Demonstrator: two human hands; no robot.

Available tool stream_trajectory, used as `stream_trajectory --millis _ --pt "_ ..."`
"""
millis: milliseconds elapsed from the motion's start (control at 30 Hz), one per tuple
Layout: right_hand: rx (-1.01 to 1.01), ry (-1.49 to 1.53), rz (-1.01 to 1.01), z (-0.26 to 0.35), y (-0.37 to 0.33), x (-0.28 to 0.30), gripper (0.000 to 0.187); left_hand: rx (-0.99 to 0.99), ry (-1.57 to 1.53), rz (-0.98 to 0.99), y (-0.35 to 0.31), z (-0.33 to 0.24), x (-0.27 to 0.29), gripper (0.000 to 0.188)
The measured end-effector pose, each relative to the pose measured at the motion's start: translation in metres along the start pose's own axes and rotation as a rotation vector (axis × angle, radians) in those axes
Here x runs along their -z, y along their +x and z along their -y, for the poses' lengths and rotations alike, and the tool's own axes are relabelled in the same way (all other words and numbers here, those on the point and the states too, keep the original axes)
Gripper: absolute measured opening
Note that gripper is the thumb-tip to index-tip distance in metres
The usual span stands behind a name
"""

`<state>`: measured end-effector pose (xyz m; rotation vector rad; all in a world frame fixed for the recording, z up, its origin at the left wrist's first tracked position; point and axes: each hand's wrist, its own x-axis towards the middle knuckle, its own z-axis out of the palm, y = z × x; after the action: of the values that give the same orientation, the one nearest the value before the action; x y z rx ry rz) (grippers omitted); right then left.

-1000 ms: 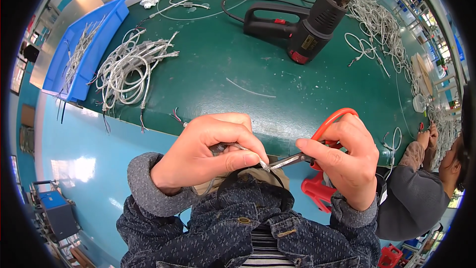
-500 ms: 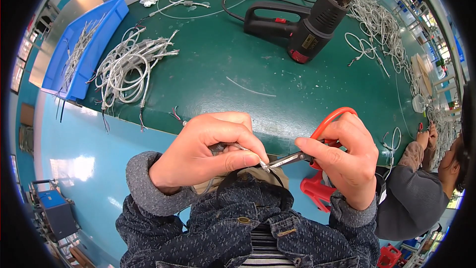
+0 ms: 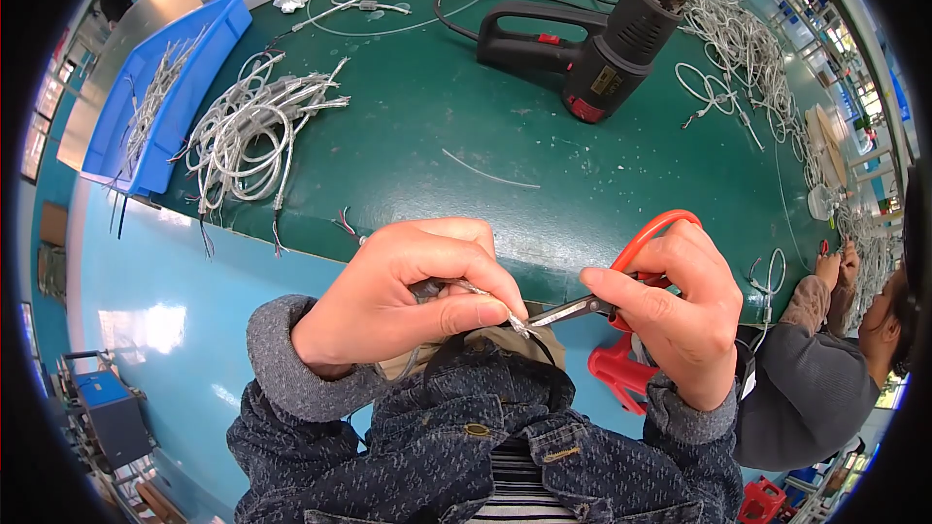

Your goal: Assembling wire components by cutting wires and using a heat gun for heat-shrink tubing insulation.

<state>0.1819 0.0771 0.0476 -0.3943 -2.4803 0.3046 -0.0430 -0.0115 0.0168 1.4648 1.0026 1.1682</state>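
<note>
Between the thumb and fingers of my left hand [image 3: 417, 296] is a cable with silvery braided shielding [image 3: 515, 322]; its frayed end pokes out past the thumb. Coloured wire ends [image 3: 346, 224] show beyond the back of that hand, near the table edge. My right hand [image 3: 680, 301] grips red-handled scissors [image 3: 652, 233], fingers through the loops. Their metal blades point left and meet the braid right by my left fingertips. Whether the blades are fully closed on it is too small to tell. Both hands hover in front of the table's near edge.
On the green table [image 3: 408, 155] lie a black heat gun [image 3: 616, 58], a bundle of clear-sheathed cables [image 3: 257, 136] and a loose thin strand [image 3: 490, 172]. A blue tray [image 3: 199, 78] holds more wires. At right, a co-worker [image 3: 811, 369] sits by a cable heap [image 3: 743, 49].
Almost nothing differs. The scissors and my right hand have shifted very slightly, with the blades still at the braid's end. My left hand keeps its hold in the same place.
</note>
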Motion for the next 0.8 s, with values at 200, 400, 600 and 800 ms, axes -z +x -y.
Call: stream_trajectory --millis 200,400,600,800 --pt "-0.004 0.01 0.003 0.0 -0.0012 0.0002 0.039 0.007 -0.002 0.004 0.0002 0.0009 -0.0001 0.008" --pt "-0.036 0.021 -0.031 0.004 0.0014 -0.0003 0.038 0.012 0.003 0.007 0.0006 -0.0007 0.0002 0.008" --pt "-0.026 0.012 -0.022 0.0044 0.0022 -0.0005 0.038 0.009 0.013 0.01 0.0004 -0.0002 0.0001 0.009" --pt "-0.016 0.004 -0.032 0.0049 0.0022 -0.002 0.037 0.009 0.01 0.001 -0.0004 0.0012 -0.0008 0.009"
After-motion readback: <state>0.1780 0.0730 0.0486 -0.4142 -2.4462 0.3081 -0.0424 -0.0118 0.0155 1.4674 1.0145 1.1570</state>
